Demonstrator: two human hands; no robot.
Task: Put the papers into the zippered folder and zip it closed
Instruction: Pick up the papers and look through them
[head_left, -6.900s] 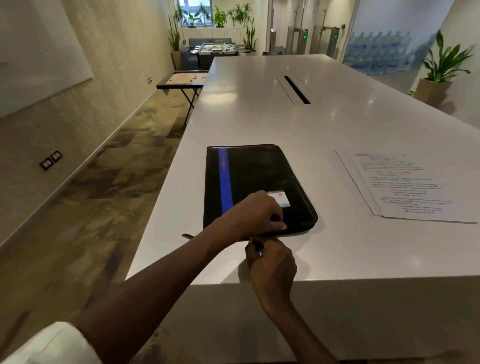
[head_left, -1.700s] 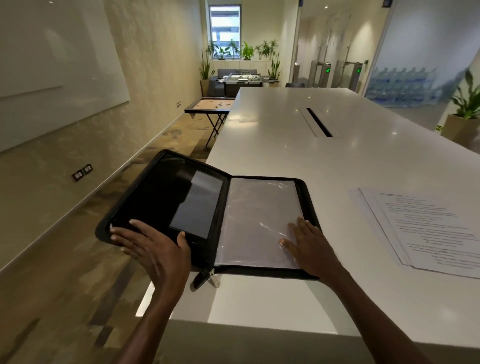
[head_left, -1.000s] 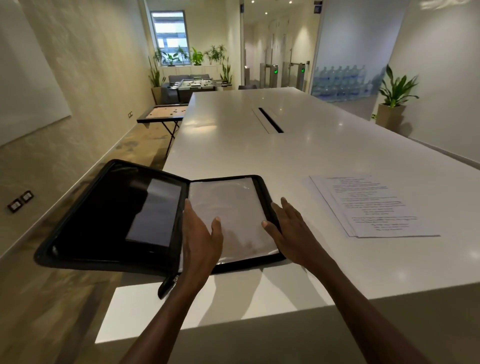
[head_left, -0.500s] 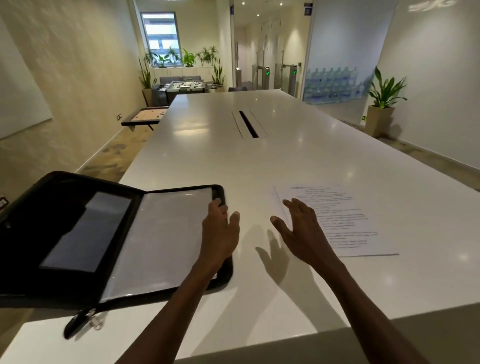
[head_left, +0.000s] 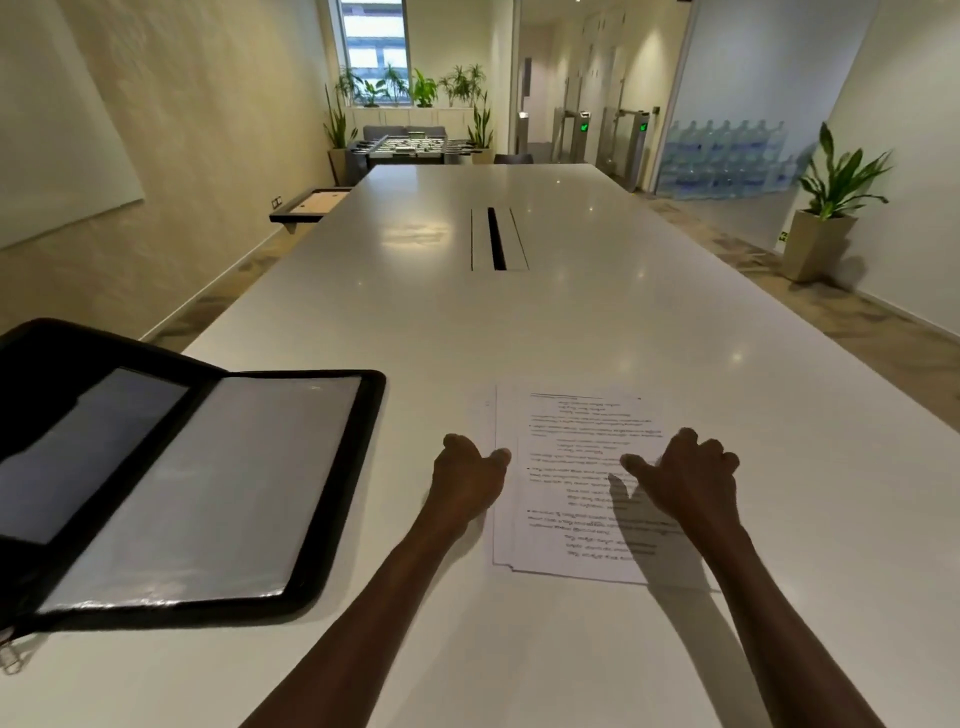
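Head view: the papers (head_left: 576, 483) are seen lying flat on the white table (head_left: 571, 322), at 3 o'clock of the zippered folder (head_left: 171, 483), which is laid open. The left hand (head_left: 465, 480) is set at their left edge, fingers curled, thumb touching. The right hand (head_left: 685, 486) is rested on the stack, fingers curled; whether either hand grips a sheet cannot be told.

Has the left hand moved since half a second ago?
Yes. The left hand has gone rightward, off the folder rim where it rested, to the left edge of the papers; its thumb touches that edge.
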